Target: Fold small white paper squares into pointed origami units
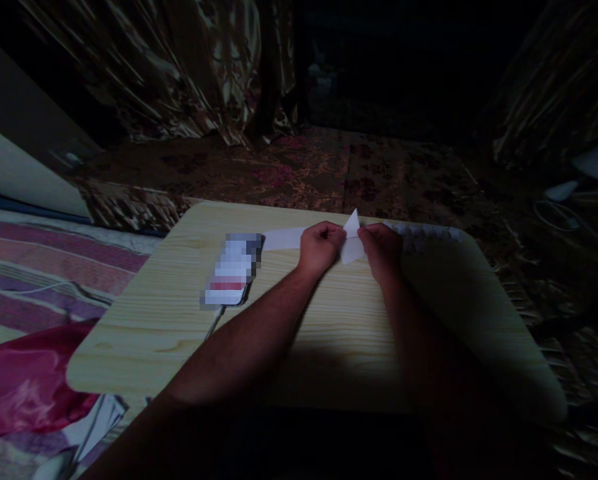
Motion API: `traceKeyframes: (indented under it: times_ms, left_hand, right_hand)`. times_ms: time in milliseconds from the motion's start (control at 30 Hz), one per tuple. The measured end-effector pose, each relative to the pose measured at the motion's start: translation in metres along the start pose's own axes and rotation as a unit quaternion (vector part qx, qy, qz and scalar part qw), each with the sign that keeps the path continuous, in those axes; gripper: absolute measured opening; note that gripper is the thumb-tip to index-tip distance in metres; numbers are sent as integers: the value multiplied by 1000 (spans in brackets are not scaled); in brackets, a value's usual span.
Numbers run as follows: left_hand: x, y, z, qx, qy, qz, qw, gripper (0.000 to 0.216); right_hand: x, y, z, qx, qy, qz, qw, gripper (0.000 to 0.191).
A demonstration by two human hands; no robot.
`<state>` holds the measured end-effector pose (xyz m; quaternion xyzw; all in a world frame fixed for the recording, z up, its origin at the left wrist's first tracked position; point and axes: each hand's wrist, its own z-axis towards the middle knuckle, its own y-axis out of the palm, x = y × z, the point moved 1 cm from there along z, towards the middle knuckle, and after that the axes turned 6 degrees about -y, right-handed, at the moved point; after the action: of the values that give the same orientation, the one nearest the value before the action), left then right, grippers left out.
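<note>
Between my two hands is a small piece of white paper (351, 251), folded to a point at its top. My left hand (321, 247) pinches its left edge, fingers closed. On the other side my right hand (381, 247) grips the right edge between thumb and fingers. Behind my left hand a flat white paper strip (283, 239) lies on the table. Several small folded white paper pieces (431, 232) sit in a row along the far edge, right of my right hand, which partly hides them.
A phone (233, 270) with a lit, blurred screen lies on the pale wooden table (153, 320), its white cable (213, 323) running toward me. Striped bedding (79, 253) and a pink cloth (33, 380) are at the left. Patterned curtains (219, 60) hang behind; the right side is dark.
</note>
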<state>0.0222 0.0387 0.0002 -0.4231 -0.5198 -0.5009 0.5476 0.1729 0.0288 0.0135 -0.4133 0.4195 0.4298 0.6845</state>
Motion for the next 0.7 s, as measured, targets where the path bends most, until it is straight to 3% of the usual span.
traceKeyframes:
  times_ms: [367,700]
  left_hand:
    - [0,2,-3,-19,-28,-10,999,19]
    - [-1,3,-2,-54,-60,-58,995,17]
  right_hand:
    - [-5,1,-3,-31,-15,-62,997,21]
    - [-6,7,-6,-49,2,-36,998,17]
